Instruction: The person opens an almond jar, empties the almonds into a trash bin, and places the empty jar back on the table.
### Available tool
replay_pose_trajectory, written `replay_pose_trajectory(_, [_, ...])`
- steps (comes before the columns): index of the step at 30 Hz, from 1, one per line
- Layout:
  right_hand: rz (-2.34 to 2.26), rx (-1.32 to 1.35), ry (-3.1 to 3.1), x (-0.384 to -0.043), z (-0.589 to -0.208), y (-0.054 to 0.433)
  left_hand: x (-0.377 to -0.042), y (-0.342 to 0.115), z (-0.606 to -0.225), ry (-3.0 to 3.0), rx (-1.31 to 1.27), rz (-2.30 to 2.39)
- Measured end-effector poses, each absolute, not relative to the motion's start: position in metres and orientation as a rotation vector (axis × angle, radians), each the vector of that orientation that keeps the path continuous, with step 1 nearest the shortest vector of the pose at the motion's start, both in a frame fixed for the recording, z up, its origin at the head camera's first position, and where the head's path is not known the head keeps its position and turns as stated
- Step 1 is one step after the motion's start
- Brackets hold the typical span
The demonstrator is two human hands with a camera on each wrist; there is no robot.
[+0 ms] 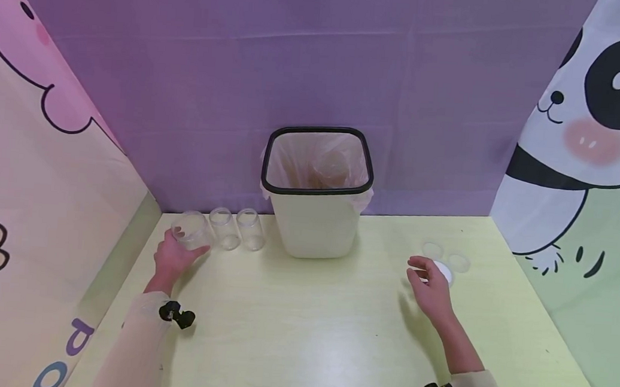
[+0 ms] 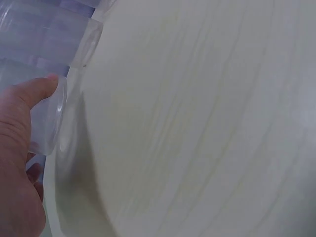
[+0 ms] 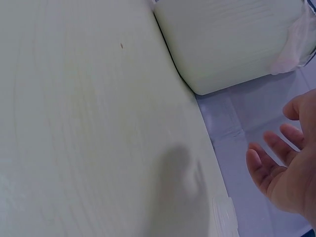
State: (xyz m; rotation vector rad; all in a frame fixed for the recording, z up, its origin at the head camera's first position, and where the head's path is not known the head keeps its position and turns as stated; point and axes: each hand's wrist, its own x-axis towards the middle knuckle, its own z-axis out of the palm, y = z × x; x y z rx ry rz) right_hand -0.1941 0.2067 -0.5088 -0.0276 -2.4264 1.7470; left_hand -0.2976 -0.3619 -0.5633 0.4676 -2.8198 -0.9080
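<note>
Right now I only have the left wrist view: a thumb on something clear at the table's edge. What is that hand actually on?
Observer: The left hand grips a clear jar, the leftmost of three in a row by the back wall.
Operator: Is anything else near that row?
Observer: Yes, a cream bin with a black rim and a plastic liner stands just right of the jars.
Operator: And the other hand?
Observer: The right hand hovers open over the table, holding nothing, beside a white lid and two clear lids.
</note>
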Motion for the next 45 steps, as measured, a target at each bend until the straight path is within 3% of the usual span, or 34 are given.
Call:
replay_pose_trajectory(8, [1.719,-0.030,-2.442,-0.205,-0.536,0.215,-0.291,-0.361,-0.567,-2.848,0.497,-0.892])
replay_pose_trajectory(24, [1.733,-0.026,-2.420,-0.200,-0.545,0.214,-0.289,-0.363,-0.573,-2.873,0.542,-0.956])
replay_pose_trajectory(35, [1.582,0.123,-2.492,-0.208,-0.537,0.215,-0.269,-0.369,-0.559,-2.779,0.500,-1.017])
replay_pose_trajectory(45, [1.157,0.339,-2.653,-0.220,-0.514,0.202,-0.241,-0.351,-0.525,-2.748,0.255,-0.668])
